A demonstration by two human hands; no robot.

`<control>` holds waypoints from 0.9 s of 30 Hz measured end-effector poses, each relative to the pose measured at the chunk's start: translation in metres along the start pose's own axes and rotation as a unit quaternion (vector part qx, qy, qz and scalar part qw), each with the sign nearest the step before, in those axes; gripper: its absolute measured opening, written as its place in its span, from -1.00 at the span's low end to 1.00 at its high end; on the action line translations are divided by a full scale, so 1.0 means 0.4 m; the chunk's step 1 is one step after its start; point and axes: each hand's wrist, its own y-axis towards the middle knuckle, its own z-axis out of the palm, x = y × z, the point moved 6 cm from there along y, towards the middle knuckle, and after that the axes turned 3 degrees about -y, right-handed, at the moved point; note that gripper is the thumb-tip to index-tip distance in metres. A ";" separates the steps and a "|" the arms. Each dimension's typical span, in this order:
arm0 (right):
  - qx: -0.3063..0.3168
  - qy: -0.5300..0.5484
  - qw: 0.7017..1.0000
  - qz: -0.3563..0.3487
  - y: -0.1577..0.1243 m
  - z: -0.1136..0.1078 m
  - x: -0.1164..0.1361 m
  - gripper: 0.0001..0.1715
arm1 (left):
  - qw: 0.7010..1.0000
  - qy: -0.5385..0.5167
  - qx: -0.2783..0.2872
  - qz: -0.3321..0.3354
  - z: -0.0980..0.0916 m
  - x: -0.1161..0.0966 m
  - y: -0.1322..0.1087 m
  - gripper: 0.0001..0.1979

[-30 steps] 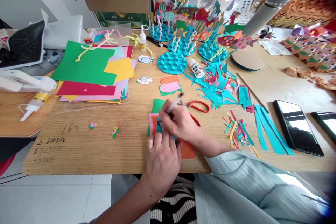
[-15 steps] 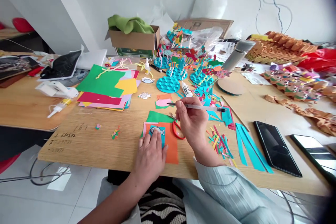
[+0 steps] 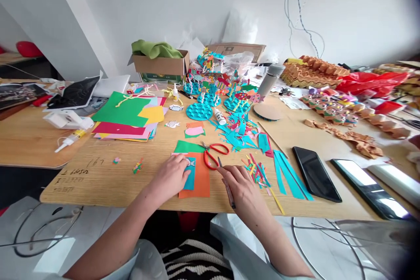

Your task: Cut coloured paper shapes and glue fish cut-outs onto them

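My left hand (image 3: 169, 176) lies flat, fingers spread, on a teal card with a drawn fish (image 3: 190, 173). That card rests on an orange paper sheet (image 3: 200, 180), with a green sheet (image 3: 187, 147) behind it. My right hand (image 3: 241, 188) rests low at the table's front edge, fingers curled round a pen (image 3: 227, 186) that lies nearly flat on the wood. Red-handled scissors (image 3: 212, 155) lie just beyond the pen's far tip, between my two hands.
A stack of coloured paper (image 3: 126, 118) lies at the left, teal scraps and strips (image 3: 254, 140) at the right, two phones (image 3: 315, 174) further right. Teal craft stands with paper fish (image 3: 213, 92), glue bottles (image 3: 219, 116) and a cardboard box (image 3: 160, 66) stand at the back.
My right hand came down from mid-air to the table's front edge with the pen. The left hand slid left on the card. The camera tilted up and back.
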 end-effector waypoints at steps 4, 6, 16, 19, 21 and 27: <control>0.002 -0.091 0.995 0.037 -0.016 0.011 -0.029 -0.39 | 1.000 -0.013 -0.002 0.001 0.004 0.009 0.006 -0.81; 0.006 -0.118 0.992 0.052 -0.008 0.018 -0.038 -0.42 | 1.000 -0.019 -0.005 0.002 0.003 0.009 0.005 -0.81; 0.062 -0.155 0.983 0.078 0.021 0.035 -0.065 -0.46 | 0.992 -0.093 -0.080 -0.019 -0.035 0.078 0.000 -0.84; 0.059 -0.120 0.989 0.063 0.043 0.011 -0.057 -0.54 | 0.990 -0.088 -0.106 -0.027 -0.033 0.092 0.007 -0.87; 0.061 -0.067 0.995 0.034 0.074 0.002 -0.035 -0.64 | 0.989 -0.087 -0.117 -0.030 -0.026 0.089 0.008 -0.89; 0.143 0.037 0.989 -0.031 0.208 0.064 0.045 -0.87 | 0.983 -0.083 -0.158 -0.035 -0.003 0.056 -0.031 -0.92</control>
